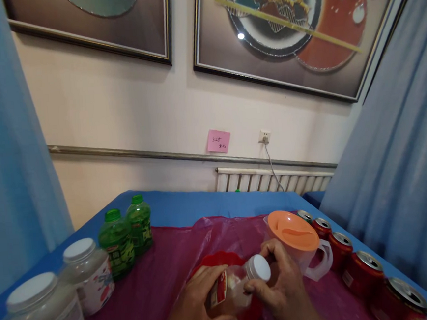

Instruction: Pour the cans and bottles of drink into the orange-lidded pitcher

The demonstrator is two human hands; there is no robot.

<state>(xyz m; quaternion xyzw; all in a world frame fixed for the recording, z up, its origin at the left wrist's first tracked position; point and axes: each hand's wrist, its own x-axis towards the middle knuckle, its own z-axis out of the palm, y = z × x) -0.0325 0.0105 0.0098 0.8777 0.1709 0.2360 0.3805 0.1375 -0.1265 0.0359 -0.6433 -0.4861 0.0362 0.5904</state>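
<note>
A clear plastic bottle (pixel 234 292) with a red and white label and a white screw cap (pixel 259 268) is tilted, its cap end up and to the right. My left hand (pixel 197 302) is wrapped round the bottle's body at the label. My right hand (pixel 282 287) closes round the neck and cap end, thumb at the front and forefinger behind the cap; its other fingers are partly hidden. Beneath the hands, a red scalloped-rim basin (pixel 221 258) is mostly covered by them. Just beyond my right hand stands a translucent pitcher with an orange lid (pixel 293 230).
Two white-capped jars (pixel 93 283) and two open green bottles (pixel 116 241) line the left side. Several opened red cans (pixel 363 271) run along the right edge. Purple plastic sheeting (pixel 175 242) covers part of the blue tabletop (pixel 173 207). Behind is a wall with a radiator (pixel 252 179).
</note>
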